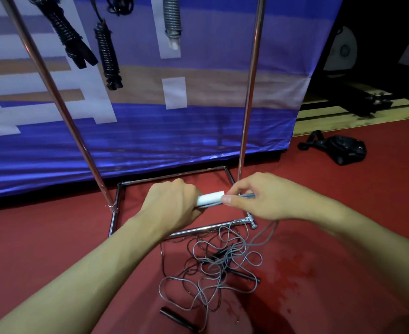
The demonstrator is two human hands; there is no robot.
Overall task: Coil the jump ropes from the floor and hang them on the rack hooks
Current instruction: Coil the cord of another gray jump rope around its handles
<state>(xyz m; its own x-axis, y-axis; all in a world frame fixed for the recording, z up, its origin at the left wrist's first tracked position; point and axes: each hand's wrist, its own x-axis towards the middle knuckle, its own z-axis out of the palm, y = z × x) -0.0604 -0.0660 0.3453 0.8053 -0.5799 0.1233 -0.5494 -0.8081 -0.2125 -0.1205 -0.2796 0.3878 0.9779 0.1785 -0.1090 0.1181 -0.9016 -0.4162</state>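
Grey jump-rope cord [222,268] is lying tangled on the red floor, trailing up to the right hand [258,196], whose fingers are pinching it beside the white handle [210,198]. That handle is lying crosswise, gripped in the left hand [172,203].

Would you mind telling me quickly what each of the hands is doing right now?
Left hand: closed around the white handle of a jump rope.
Right hand: pinching the grey rope just past the handle's end.
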